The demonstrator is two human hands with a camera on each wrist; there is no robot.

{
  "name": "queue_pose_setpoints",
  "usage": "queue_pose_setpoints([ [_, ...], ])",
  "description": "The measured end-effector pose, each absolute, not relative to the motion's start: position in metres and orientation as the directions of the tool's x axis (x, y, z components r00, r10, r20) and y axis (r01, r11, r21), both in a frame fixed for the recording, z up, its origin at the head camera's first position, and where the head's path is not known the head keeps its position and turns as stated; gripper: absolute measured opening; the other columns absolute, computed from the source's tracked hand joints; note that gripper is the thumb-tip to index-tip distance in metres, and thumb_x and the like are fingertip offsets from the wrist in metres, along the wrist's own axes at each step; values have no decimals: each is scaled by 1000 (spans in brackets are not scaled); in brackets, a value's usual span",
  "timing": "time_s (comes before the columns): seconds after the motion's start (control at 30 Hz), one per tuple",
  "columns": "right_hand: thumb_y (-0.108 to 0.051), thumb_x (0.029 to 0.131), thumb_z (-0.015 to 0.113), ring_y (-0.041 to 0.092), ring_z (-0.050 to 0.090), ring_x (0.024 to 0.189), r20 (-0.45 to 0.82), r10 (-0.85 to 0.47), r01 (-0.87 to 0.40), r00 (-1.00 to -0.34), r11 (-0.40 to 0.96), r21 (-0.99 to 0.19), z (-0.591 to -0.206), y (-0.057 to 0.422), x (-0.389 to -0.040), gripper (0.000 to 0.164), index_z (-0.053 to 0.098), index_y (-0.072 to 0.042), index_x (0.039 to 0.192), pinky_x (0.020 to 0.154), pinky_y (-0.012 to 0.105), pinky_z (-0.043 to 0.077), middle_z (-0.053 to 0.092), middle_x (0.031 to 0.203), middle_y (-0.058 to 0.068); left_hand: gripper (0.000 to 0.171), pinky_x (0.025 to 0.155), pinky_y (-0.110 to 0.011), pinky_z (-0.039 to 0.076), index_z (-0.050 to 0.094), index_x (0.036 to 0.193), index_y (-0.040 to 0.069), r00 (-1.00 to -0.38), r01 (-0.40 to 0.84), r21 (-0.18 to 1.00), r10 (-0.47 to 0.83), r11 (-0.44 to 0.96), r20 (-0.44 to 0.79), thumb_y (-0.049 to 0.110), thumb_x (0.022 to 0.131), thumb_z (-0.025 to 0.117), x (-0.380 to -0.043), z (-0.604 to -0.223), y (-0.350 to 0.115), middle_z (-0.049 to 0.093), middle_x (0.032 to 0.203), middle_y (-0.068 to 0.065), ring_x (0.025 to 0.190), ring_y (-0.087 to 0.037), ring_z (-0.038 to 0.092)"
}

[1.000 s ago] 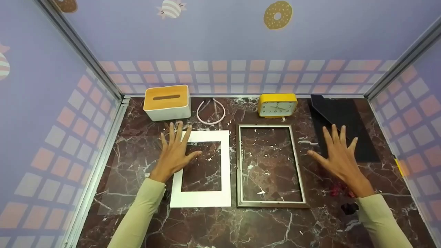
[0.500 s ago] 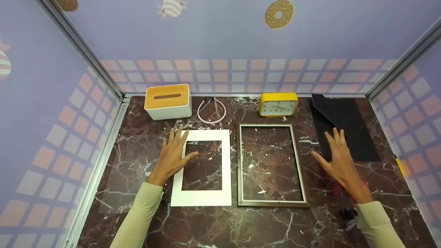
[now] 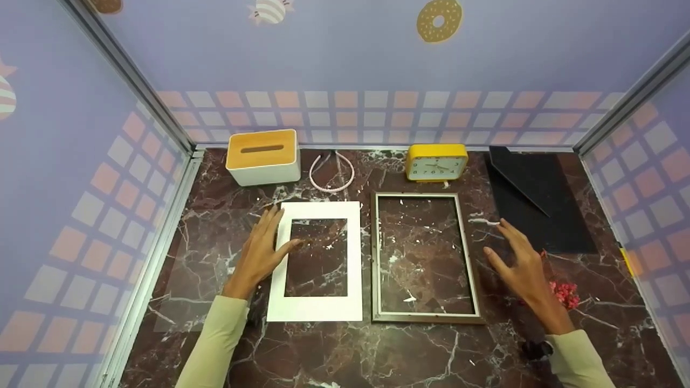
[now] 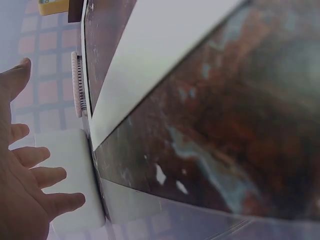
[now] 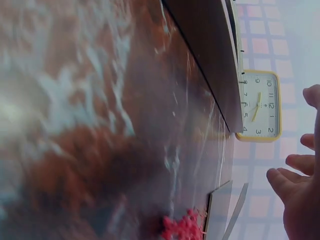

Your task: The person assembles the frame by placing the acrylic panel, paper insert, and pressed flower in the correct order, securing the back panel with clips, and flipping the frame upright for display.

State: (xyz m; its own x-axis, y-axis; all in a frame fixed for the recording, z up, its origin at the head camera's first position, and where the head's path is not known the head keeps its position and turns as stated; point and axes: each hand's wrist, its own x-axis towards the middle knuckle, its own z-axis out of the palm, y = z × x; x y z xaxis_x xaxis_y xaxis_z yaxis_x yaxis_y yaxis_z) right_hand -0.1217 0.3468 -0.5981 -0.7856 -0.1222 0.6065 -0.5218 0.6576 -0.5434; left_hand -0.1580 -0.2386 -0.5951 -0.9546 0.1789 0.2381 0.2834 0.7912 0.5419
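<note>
My left hand (image 3: 257, 258) is held over the left side of a white picture mat (image 3: 323, 310), fingers extended and thumb apart, holding nothing. In the left wrist view the same hand (image 4: 30, 175) shows spread fingers. Right of the mat lies an upturned picture frame (image 3: 428, 319) with a silvery inner lip. My right hand (image 3: 525, 272) is between this frame and the red flowers (image 3: 565, 294), its fingers loosely extended and nothing in them. Beyond it lies a black backing board (image 3: 560, 226) with its stand flap (image 3: 517, 183) raised.
A tissue box (image 3: 264, 167), a pale pink ring (image 3: 331, 191) and a yellow clock (image 3: 436, 161) line the back wall. A clear sheet (image 3: 199, 269) lies at the left. A small dark object (image 3: 536, 350) is beside the right sleeve.
Both hands have drawn back toward the person. The right hand has also moved left, off the black board, uncovering more of the red flowers. The objects stay in place.
</note>
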Motion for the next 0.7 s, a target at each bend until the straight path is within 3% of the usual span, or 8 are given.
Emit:
queue_pose_setpoints([
  [0.4, 12, 86, 85, 57, 63, 126, 522, -95, -453, -848, 641, -620, -613, 334, -111, 62, 64, 12, 144, 116, 7, 34, 66, 144, 33, 75, 128, -67, 32, 53, 160, -3, -969, 240, 621, 141, 746, 204, 33, 101, 83, -146, -598, -249, 45, 169, -27, 159, -50, 36],
  [0.7, 11, 92, 82, 45, 76, 95, 406, -72, -362, -911, 613, -702, -623, 327, -106, 56, 63, 12, 145, 90, 5, 50, 75, 119, 27, 59, 125, -67, 38, 61, 151, -6, -966, 222, 652, 73, 725, 248, 20, 102, 82, -140, -600, -264, 54, 160, -29, 152, -51, 47],
])
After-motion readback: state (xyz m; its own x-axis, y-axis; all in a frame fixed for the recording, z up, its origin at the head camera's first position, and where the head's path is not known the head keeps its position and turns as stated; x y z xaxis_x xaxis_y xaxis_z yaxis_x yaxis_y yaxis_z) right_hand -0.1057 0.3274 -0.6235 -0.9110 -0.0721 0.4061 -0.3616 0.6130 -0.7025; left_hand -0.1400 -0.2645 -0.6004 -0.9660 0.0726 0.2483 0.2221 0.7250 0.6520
